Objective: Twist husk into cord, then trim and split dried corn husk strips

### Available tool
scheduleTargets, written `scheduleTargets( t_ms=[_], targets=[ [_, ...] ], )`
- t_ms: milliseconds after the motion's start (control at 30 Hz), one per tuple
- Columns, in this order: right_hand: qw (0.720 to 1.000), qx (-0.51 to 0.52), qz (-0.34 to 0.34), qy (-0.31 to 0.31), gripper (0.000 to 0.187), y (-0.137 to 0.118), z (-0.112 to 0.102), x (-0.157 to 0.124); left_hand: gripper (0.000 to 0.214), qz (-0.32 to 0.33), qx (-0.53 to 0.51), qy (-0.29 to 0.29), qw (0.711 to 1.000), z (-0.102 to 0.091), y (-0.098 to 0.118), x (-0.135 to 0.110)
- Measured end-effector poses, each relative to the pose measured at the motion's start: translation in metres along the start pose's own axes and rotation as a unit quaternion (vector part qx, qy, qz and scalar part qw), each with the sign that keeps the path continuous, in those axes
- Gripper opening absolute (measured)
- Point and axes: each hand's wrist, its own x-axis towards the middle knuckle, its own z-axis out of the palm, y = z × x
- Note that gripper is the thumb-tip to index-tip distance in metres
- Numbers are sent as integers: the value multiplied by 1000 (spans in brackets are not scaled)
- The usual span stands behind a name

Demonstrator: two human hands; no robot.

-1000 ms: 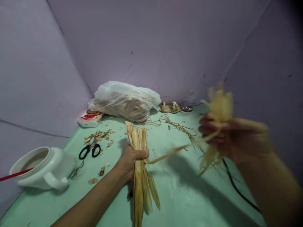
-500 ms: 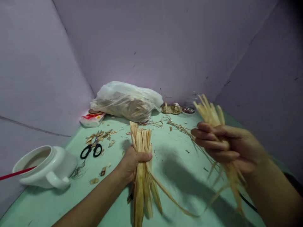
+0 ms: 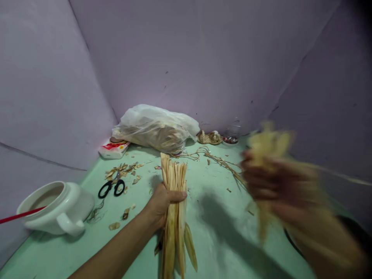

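Note:
My left hand (image 3: 162,201) is closed around a bundle of dried leaf strips (image 3: 175,174), pale and cut fairly even at the top. Their longer yellow-brown ends hang down over the green table, one leaf splaying out to the right. On the right, my right hand (image 3: 273,186), smeared by motion, grips a second bunch of dried leaf strips (image 3: 270,145) above the table. A thin strip trails from that side toward the right edge. The two hands are well apart.
Black-handled scissors (image 3: 112,188) lie among leaf scraps (image 3: 123,169) on the left. A white ceramic pot (image 3: 58,209) with a red stick stands nearby. At the back are a plastic bag (image 3: 157,126), a tissue pack (image 3: 114,149), woven fibre pieces (image 3: 209,137), a small dish (image 3: 230,140) and cords (image 3: 223,161).
My right hand has turned and swung slightly to the right with its bunch, whose lower strips have been flung about. My left hand stays nearly still on its bundle.

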Motion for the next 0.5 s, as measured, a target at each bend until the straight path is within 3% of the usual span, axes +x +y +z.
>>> scheduleTargets(
  t_ms=[67, 133, 233, 367, 500],
  targets=[
    [984, 62, 134, -96, 22, 25, 33, -1, 30, 6, -5, 4, 1000, 0, -1, 1],
    [969, 64, 190, -145, 26, 50, 60, -3, 32, 12, -24, -8, 1000, 1, -2, 1],
    [969, 41, 170, -172, 30, 74, 78, -8, 29, 1, -59, -29, 998, 5, -4, 1],
    [976, 18, 132, -171, 28, 80, 76, -12, 28, 10, -62, -42, 997, 11, -6, -2],
    [979, 3, 142, -147, 24, 79, 74, -10, 30, 23, -51, -63, 996, 13, -4, -6]
  ],
)
